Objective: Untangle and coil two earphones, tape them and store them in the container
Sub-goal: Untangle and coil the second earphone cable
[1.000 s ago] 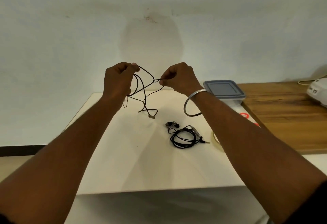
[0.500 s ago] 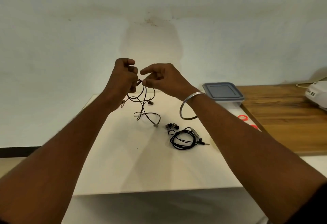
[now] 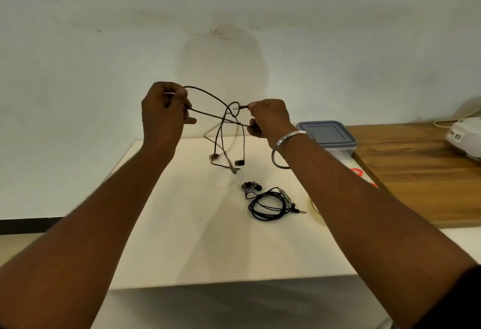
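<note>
A dark tangled earphone (image 3: 224,120) hangs in the air between my hands, above the white table (image 3: 182,237). My left hand (image 3: 162,114) grips loops of its cable. My right hand (image 3: 269,118) pinches the plug end, and a second strand runs under its fingers. The earbuds dangle just above the table. A second black earphone (image 3: 269,202) lies coiled on the table, its buds to the left and its plug to the right. A clear container with a grey-blue lid (image 3: 326,136) stands behind my right wrist.
A roll of clear tape (image 3: 313,205) lies partly hidden under my right forearm. Red-handled scissors (image 3: 360,175) peek out beside it. A wooden surface (image 3: 416,172) adjoins the table on the right, with a white device (image 3: 466,138) at its far end.
My hands have drawn apart, from almost touching to well separated. The cable now stretches between them, and the plug sticks out of my right hand's pinch.
</note>
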